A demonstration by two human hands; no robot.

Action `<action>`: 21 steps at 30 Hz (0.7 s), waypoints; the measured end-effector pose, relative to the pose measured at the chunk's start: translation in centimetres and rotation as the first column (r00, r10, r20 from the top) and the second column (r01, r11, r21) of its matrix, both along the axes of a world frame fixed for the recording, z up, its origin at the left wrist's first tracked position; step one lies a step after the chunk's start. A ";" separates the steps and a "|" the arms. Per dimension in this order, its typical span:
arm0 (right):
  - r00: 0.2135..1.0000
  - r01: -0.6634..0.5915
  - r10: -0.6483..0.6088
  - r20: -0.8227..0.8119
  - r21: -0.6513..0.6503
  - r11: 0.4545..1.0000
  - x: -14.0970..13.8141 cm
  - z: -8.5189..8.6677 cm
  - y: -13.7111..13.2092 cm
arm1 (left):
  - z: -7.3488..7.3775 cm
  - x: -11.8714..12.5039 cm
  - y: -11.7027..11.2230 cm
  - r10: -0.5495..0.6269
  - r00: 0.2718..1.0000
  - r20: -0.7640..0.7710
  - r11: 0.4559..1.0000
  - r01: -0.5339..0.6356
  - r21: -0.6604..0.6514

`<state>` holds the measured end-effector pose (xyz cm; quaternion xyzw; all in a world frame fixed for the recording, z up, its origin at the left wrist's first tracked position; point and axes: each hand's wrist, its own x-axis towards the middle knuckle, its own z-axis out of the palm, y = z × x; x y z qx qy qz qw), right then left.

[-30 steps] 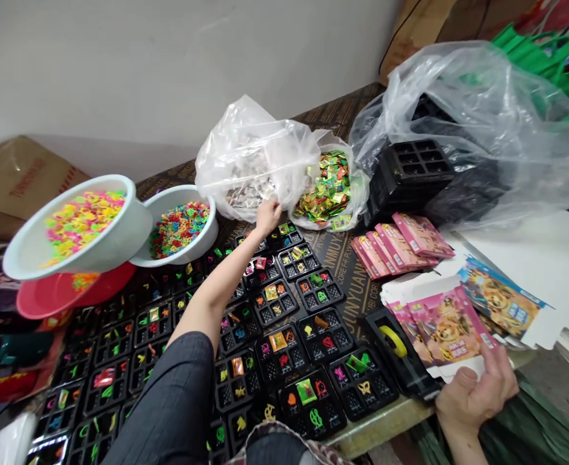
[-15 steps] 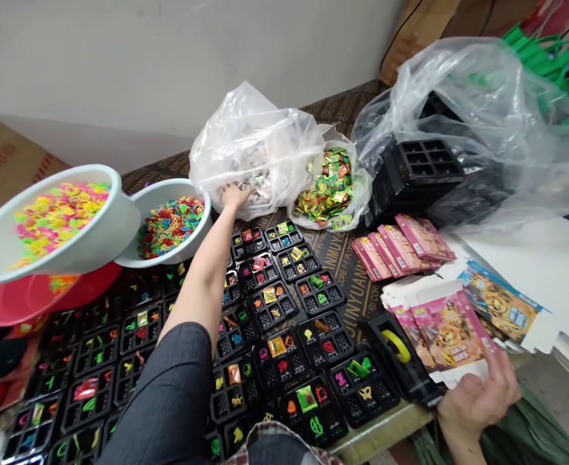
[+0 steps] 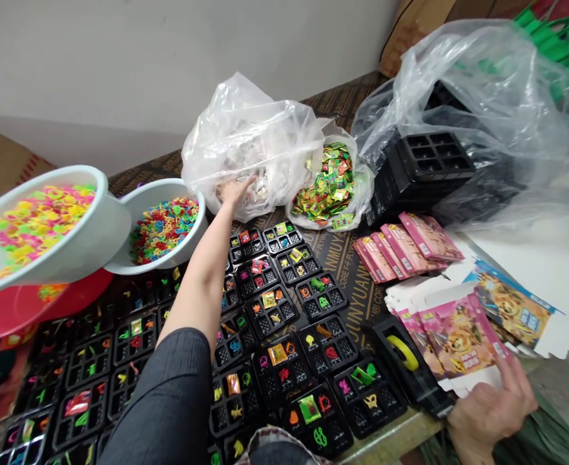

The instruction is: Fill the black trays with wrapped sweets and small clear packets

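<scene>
My left hand [image 3: 236,191] reaches into a clear plastic bag [image 3: 259,132] of small whitish packets. Its thumb is stretched away from the fingers, whose tips are partly hidden among the packets. At the lower right, my right hand [image 3: 495,410] rests against the edge of a flattened pink printed box [image 3: 463,332], fingers extended and thumb apart. A black tape dispenser [image 3: 410,368] with a yellow ring lies left of that hand. Below my left arm are rows of black compartment trays [image 3: 284,368] holding small colourful plastic pieces and shiny packets.
Tilted pale bowl [image 3: 46,226] and a second bowl [image 3: 161,229] hold colourful pieces at left, above a red basin [image 3: 75,297]. Beside the clear bag is a bag of green packets [image 3: 330,184]. Stacked black trays [image 3: 427,165], pink boxes [image 3: 407,245] and a blue box [image 3: 514,300] stand right.
My left hand has gone slightly deeper among the packets, and its fingers are more hidden. The view has shifted a little; my right hand stays by the pink box.
</scene>
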<state>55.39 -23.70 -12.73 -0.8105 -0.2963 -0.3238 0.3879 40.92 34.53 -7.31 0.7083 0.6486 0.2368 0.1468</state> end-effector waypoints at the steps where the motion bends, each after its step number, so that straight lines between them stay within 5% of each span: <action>1: 1.000 -0.008 0.008 0.000 -0.003 1.000 0.0 -0.1 0.0 | -0.2 0.1 0.0 -0.007 1.000 0.001 1.000 0.007 -0.027; 8: 0.997 0.068 -0.068 -0.026 0.006 0.998 0.2 -0.4 0.1 | -2.0 0.8 -1.1 -0.201 0.977 -0.074 0.980 0.200 -0.014; 12: 0.996 0.082 -0.082 -0.041 0.002 0.997 0.1 -0.2 0.2 | -2.5 1.2 -1.7 -0.176 0.981 -0.078 0.983 0.172 -0.058; 21: 0.998 0.061 -0.060 -0.026 0.011 0.998 0.2 -0.4 0.0 | -1.9 0.8 -1.7 -0.138 0.979 0.150 0.989 0.127 0.080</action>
